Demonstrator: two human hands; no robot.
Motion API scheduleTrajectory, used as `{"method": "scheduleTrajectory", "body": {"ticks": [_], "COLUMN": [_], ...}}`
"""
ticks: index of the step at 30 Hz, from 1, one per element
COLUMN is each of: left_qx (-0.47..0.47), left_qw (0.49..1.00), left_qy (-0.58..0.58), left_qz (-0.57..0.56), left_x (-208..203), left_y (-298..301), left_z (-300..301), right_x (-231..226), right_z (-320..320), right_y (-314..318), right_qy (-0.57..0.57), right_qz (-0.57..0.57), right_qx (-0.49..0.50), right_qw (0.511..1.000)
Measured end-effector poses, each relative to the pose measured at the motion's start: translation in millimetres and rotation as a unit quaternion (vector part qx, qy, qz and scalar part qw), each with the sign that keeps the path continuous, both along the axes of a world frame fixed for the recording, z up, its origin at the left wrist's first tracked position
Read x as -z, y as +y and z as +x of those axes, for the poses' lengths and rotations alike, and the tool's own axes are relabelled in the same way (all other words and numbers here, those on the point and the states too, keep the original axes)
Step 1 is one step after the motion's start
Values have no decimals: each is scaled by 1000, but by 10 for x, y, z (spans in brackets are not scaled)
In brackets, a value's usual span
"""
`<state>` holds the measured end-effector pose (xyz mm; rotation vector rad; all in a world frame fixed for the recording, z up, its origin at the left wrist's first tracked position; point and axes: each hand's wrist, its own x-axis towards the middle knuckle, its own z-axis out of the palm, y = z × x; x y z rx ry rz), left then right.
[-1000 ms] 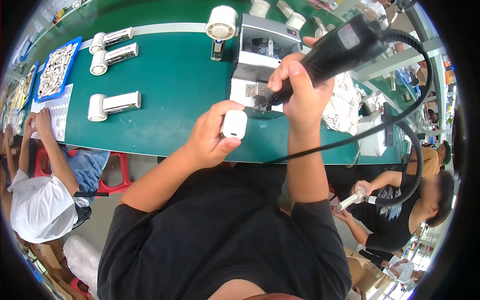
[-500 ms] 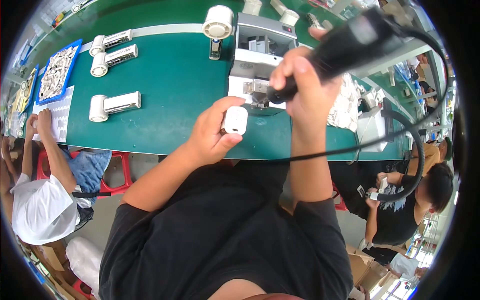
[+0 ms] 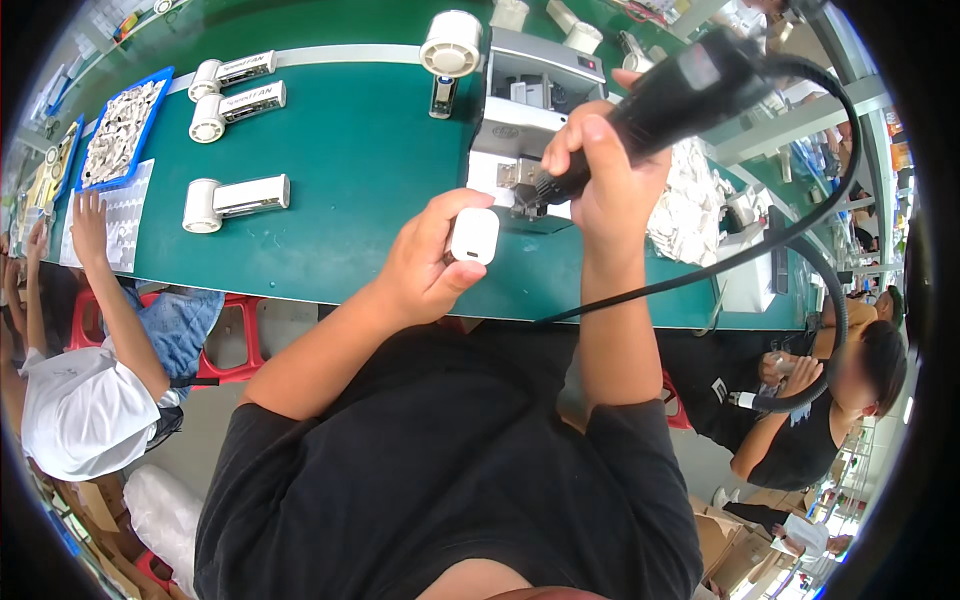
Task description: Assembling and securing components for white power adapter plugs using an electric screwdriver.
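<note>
White plastic part getting worked on with a power screwdriver

White plastic part (image 3: pixel 474 235), small and rounded, is sitting in the left hand (image 3: pixel 432 262) at the near edge of the green table (image 3: pixel 350 170). Fingers are wrapping over the top and the thumb is pressing up from below, so that hand is clamped right around it. Right hand (image 3: pixel 603 183) is gripping a black electric screwdriver (image 3: pixel 655 105) tight, holding it at a slant with the tip pointing down and to the left, ending up just beside the part and in front of a grey metal fixture (image 3: pixel 528 95). Can't tell if the tip is actually touching anything. A black cable (image 3: pixel 760 250) is looping off the back of the tool and swinging round to the right.

Only one view here, the head one. Further back on the table, three white handheld fans (image 3: pixel 235 197) are lying flat on the left, and another fan (image 3: pixel 450 50) is standing next to the fixture. A blue tray (image 3: pixel 125 128) full of small pale pieces is sitting at the far left. A heap of white parts (image 3: pixel 690 210) is piling up right of the fixture. A person in a white top (image 3: pixel 85 400) is sitting to the left, and another in black (image 3: pixel 800 420) is working on the right
</note>
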<state>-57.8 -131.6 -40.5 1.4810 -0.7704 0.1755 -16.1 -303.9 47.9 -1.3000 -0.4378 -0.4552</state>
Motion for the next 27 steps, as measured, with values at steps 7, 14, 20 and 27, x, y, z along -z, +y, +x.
{"method": "scheduleTrajectory", "body": {"ticks": [7, 14, 20, 27], "left_qx": [5, -7, -21, -28], "left_qw": [1000, 999, 998, 998], "left_qy": [2, 48, 29, -21], "left_qz": [-7, 22, 47, 48], "left_x": [12, -79, -110, -54], "left_y": [8, -21, -10, -74], "left_z": [9, -34, -42, -12], "right_x": [56, -210, -638, -545], "right_z": [-16, -237, -385, -401], "right_y": [28, 51, 220, 254], "right_qy": [20, 38, -73, -53], "right_qz": [3, 13, 37, 41], "right_qx": [-10, -66, -109, -100], "right_qw": [1000, 997, 991, 993]}}
